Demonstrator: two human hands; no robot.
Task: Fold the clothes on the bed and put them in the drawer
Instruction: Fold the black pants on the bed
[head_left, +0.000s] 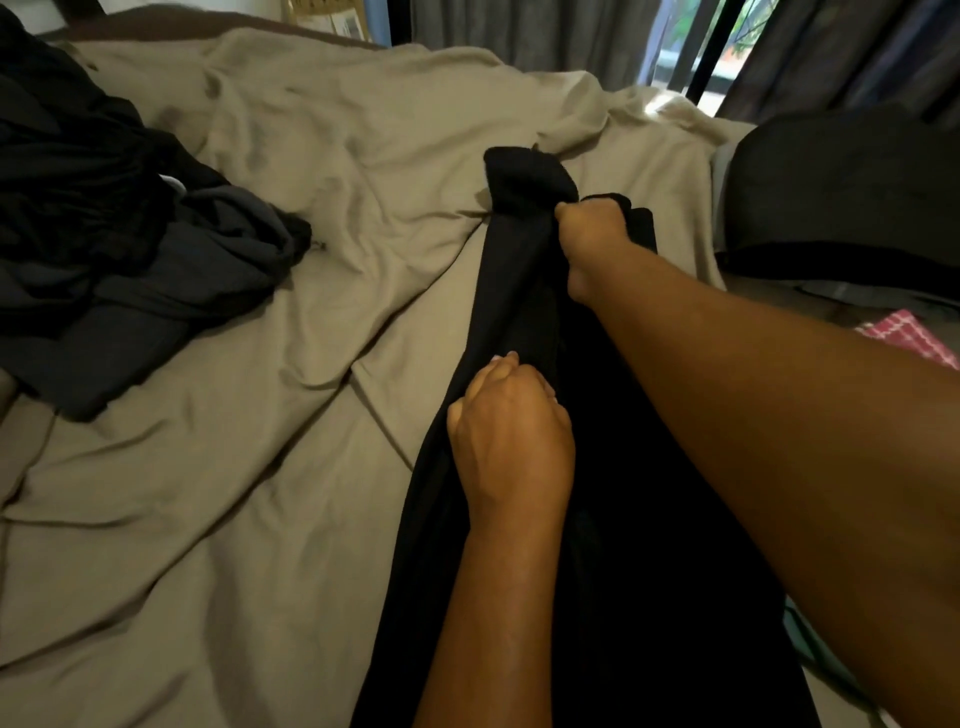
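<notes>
A long black garment (514, 291) runs from the bottom of the view up across the bed's right side. My right hand (592, 234) grips a bunched fold of it near its far end. My left hand (506, 431) is closer to me, with its fingers curled into the same cloth along the left edge. The stretch of fabric between my two hands looks taut. A heap of dark clothes (104, 234) lies at the bed's left side, apart from both hands.
A rumpled beige sheet (291, 415) covers the bed. A dark pillow or cushion (841, 197) sits at the right edge, with a pink patterned cloth (904, 338) below it. Grey curtains (519, 31) and a window stand behind the bed.
</notes>
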